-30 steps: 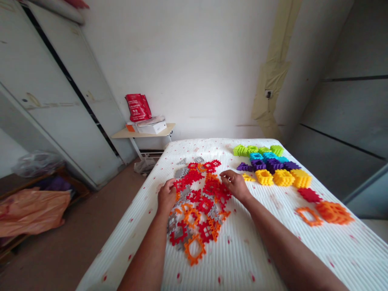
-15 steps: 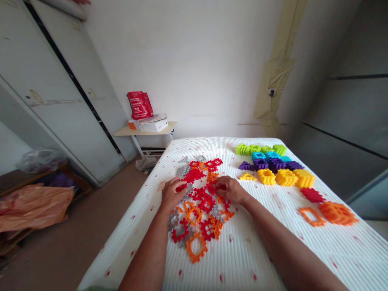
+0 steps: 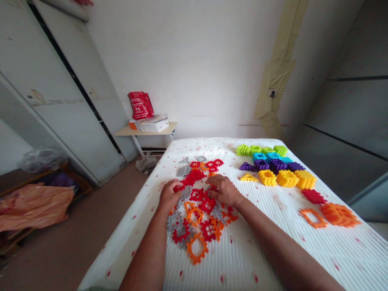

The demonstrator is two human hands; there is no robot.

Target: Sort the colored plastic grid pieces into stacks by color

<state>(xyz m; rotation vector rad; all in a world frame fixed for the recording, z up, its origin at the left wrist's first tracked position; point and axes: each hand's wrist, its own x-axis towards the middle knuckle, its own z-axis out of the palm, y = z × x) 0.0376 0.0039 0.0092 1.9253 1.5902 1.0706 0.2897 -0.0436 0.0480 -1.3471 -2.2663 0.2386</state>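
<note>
A heap of flat red, orange and grey interlocking square tiles (image 3: 198, 204) lies on the white mattress (image 3: 248, 250). My left hand (image 3: 169, 195) rests at the heap's left edge, its fingers curled on a red tile (image 3: 180, 188). My right hand (image 3: 222, 190) lies palm down on the red tiles in the middle of the heap, fingers bent over them. Whether the right hand grips a tile is hidden under it.
Built cubes stand at the back right: green (image 3: 260, 150), blue (image 3: 266, 156), purple (image 3: 273, 165), yellow (image 3: 285, 178). A red tile (image 3: 313, 196), an orange tile (image 3: 313, 218) and an orange stack (image 3: 339, 213) lie right. A small table (image 3: 145, 130) with a red bag (image 3: 140, 105) stands behind the bed.
My right hand slid left and toward me, from the heap's far right edge onto its middle. My left hand shifted slightly right on the red tile.
</note>
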